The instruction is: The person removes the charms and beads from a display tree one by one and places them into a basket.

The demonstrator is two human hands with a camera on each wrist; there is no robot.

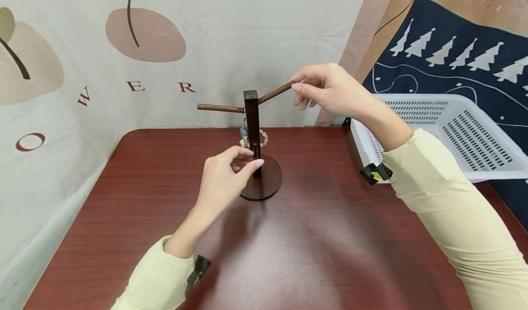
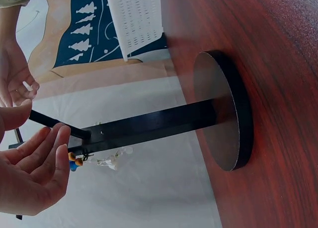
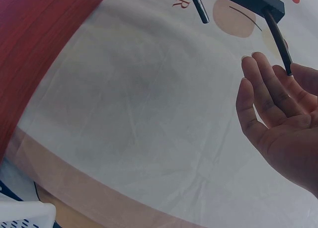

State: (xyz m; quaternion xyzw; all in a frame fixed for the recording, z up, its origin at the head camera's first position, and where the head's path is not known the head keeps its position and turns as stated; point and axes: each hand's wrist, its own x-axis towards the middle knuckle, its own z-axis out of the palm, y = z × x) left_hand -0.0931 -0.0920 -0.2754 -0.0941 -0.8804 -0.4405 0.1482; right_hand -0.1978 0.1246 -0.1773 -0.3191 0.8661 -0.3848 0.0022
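Note:
A dark wooden jewelry stand [image 1: 250, 117] with a round base [image 2: 218, 138] stands upright on the table. My right hand [image 1: 330, 90] pinches the tip of its raised right peg [image 1: 275, 92] between thumb and index finger; in the right wrist view the other fingers of this hand [image 3: 278, 109] spread away. Lower down, my left hand [image 1: 224, 177] holds the end of a front peg [image 2: 59, 123] between thumb and fingers. Beaded jewelry [image 1: 244, 133] with blue and pale beads hangs behind the post, partly hidden; orange and blue beads [image 2: 75, 162] show in the left wrist view.
Another peg [image 1: 220, 107] sticks out to the left from the stand. A white perforated basket [image 1: 474, 163] sits at the table's right side. Behind the reddish-brown table [image 1: 136, 200] hangs a printed cloth [image 1: 264, 35].

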